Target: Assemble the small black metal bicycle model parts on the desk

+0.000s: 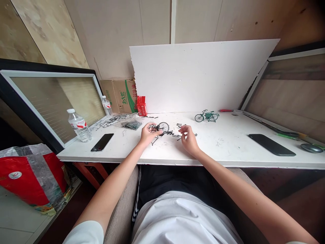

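My left hand (149, 134) holds a small black model bicycle part with a spoked wheel (164, 127), its fingers closed round the frame end. To its right my right hand (188, 138) hovers over small dark parts (178, 124), fingers curled; whether a tiny piece is between them I cannot make out. Thin black pieces (169, 133) lie between the two hands. A finished-looking green model bicycle (208, 116) stands farther back on the right.
On the white table (228, 149) are a phone (102, 142), a water bottle (79, 125), a bag of parts (132, 124), a red box (142, 105), black part frames (111, 120), a black slab (271, 144) and a mouse (311, 148). A white board (203, 78) leans behind.
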Motion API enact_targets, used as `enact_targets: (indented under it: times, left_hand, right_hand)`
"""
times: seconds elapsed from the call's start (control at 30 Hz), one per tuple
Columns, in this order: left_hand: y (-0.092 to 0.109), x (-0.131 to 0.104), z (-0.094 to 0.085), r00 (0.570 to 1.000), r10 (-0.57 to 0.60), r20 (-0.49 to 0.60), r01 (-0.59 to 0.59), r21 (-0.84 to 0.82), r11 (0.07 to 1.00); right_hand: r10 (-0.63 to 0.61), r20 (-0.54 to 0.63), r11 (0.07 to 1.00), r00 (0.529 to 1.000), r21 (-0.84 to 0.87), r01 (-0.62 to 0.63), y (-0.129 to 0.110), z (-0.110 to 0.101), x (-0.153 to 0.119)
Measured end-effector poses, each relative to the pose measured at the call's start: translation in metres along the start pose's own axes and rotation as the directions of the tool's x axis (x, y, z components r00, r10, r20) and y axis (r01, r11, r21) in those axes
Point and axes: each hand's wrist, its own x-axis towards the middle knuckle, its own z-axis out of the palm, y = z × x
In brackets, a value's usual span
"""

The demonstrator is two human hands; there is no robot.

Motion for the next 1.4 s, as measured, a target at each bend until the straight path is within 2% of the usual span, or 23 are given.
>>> enact_targets:
  times: [0.1, 0.23, 0.33, 0.43, 0.6, 0.73, 0.93, 1.07, 1.17, 1.23, 1.33, 1.4]
  left_hand:
    - [0.016, 0.011, -0.017, 0.993, 0.119, -0.027, -0.116, 0.099, 0.988]
    - [0.034, 0.025, -0.045, 0.955, 0.284, -0.08, -0.259, 0.234, 0.937]
    - [0.039, 0.032, -0.062, 0.936, 0.337, -0.103, -0.289, 0.322, 0.902]
    - [0.042, 0.034, -0.072, 0.93, 0.353, -0.107, -0.287, 0.39, 0.875]
    - [0.048, 0.031, -0.075, 0.93, 0.356, -0.085, -0.282, 0.455, 0.845]
    - [0.049, 0.031, -0.075, 0.935, 0.346, -0.085, -0.273, 0.451, 0.85]
    - [0.047, 0.031, -0.075, 0.939, 0.338, -0.06, -0.271, 0.473, 0.838]
    - [0.045, 0.03, -0.074, 0.942, 0.332, -0.054, -0.27, 0.468, 0.842]
    - [0.041, 0.03, -0.073, 0.948, 0.316, -0.043, -0.264, 0.452, 0.852]
    - [0.04, 0.03, -0.072, 0.95, 0.309, -0.04, -0.261, 0.441, 0.859]
    - [0.042, 0.028, -0.07, 0.95, 0.308, -0.042, -0.258, 0.448, 0.856]
    - [0.046, 0.027, -0.069, 0.95, 0.31, -0.033, -0.264, 0.447, 0.855]
  right_hand:
    - [-0.042, 0.048, 0.992, 0.998, -0.117, 0.047, 0.008, -0.008, 0.005]
    - [-0.026, 0.013, 0.985, 1.0, -0.171, 0.028, 0.025, -0.014, 0.009]
    - [0.082, -0.012, 0.991, 0.997, -0.103, -0.082, 0.035, -0.014, 0.008]
    - [0.126, -0.006, 0.987, 0.992, -0.099, -0.126, 0.035, -0.013, 0.006]
    - [0.151, 0.075, 0.971, 0.986, -0.199, -0.133, 0.024, -0.013, 0.003]
    - [0.177, 0.127, 0.966, 0.976, -0.213, -0.147, 0.019, -0.012, 0.003]
    - [0.148, 0.117, 0.965, 0.982, -0.237, -0.117, 0.018, -0.013, 0.002]
    - [0.072, 0.105, 0.96, 0.992, -0.277, -0.041, 0.017, -0.009, 0.006]
    - [0.009, 0.157, 0.945, 0.988, -0.323, 0.043, 0.011, 0.004, 0.024]
    - [0.0, 0.263, 0.924, 0.965, -0.37, 0.101, 0.004, 0.018, 0.043]
    - [0.112, 0.417, 0.828, 0.902, -0.541, 0.148, -0.005, 0.044, 0.077]
    - [0.222, 0.462, 0.757, 0.859, -0.637, 0.147, -0.006, 0.06, 0.096]
